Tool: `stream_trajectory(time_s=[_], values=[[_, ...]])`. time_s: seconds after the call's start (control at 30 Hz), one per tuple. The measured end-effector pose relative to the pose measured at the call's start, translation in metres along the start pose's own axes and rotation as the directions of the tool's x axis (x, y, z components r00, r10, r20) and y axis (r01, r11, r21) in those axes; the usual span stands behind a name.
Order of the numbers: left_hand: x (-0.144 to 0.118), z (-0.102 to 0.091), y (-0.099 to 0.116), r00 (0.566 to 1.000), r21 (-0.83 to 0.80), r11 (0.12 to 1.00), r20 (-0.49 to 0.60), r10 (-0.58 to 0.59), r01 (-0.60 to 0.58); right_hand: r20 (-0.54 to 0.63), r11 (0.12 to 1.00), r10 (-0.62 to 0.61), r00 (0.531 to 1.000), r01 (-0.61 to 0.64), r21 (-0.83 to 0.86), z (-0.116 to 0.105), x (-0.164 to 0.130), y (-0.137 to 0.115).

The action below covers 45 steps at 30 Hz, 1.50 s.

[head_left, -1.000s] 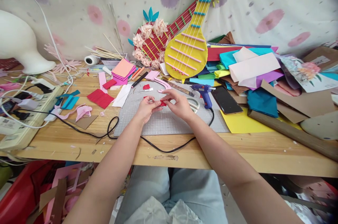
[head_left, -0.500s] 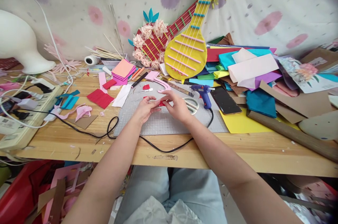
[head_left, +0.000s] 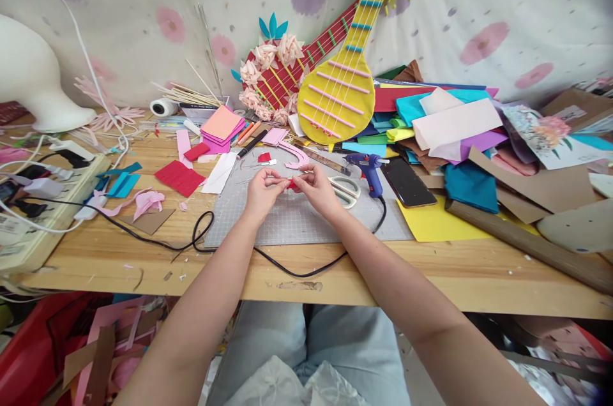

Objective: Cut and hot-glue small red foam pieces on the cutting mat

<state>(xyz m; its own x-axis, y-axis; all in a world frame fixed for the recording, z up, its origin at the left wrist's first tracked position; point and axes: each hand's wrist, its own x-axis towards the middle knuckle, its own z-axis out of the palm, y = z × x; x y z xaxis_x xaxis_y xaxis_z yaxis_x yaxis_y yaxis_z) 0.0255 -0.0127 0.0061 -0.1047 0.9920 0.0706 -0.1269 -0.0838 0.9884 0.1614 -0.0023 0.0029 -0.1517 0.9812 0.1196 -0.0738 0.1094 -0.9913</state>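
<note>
Head view: both forearms reach over the table (head_left: 143, 253) edge to the grey cutting mat (head_left: 297, 221).
Left hand (head_left: 261, 192): fingertips pinched on one end of a small red paper piece (head_left: 290, 184).
Right hand (head_left: 318, 189): thumb and fingers pinched on the other end, apparently to keep it steady for fine folding.
Red paper piece: between the two hands, held just above the mat, mostly hidden by fingers.
Within reach: scissors (head_left: 348, 189) just beside the right hand; blue glue gun (head_left: 368, 168) behind them, its black cord (head_left: 287, 265) trailing across the mat's near edge.
Farther off: red paper squares (head_left: 179, 176) to the left, stacked coloured sheets (head_left: 440, 125) to the right.
</note>
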Motion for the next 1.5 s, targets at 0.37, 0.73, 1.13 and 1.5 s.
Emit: stream_trajectory(time_s=[0.37, 0.73, 1.13, 1.5], values=[[-0.002, 0.0034, 0.004, 0.998, -0.003, 0.998, 0.007, -0.068, 0.068, -0.005, 0.994, -0.097, 0.995, 0.097, -0.052, -0.0039, 0.0009, -0.0006], [-0.0022, 0.0062, 0.0033, 0.993, -0.084, 0.991, -0.055, -0.104, 0.099, 0.006, 0.978, -0.149, 0.989, 0.149, -0.149, -0.0025, -0.0015, -0.002], [-0.0014, 0.008, 0.0021, 0.988, -0.174, 0.978, -0.079, -0.134, 0.119, 0.008, 0.991, -0.126, 0.992, 0.127, -0.048, -0.0016, 0.0007, 0.0005], [-0.0014, 0.0099, 0.0062, 0.961, -0.324, 0.912, -0.033, -0.276, 0.251, 0.024, 0.996, -0.09, 0.996, 0.09, 0.015, -0.0007, 0.0031, -0.0048]])
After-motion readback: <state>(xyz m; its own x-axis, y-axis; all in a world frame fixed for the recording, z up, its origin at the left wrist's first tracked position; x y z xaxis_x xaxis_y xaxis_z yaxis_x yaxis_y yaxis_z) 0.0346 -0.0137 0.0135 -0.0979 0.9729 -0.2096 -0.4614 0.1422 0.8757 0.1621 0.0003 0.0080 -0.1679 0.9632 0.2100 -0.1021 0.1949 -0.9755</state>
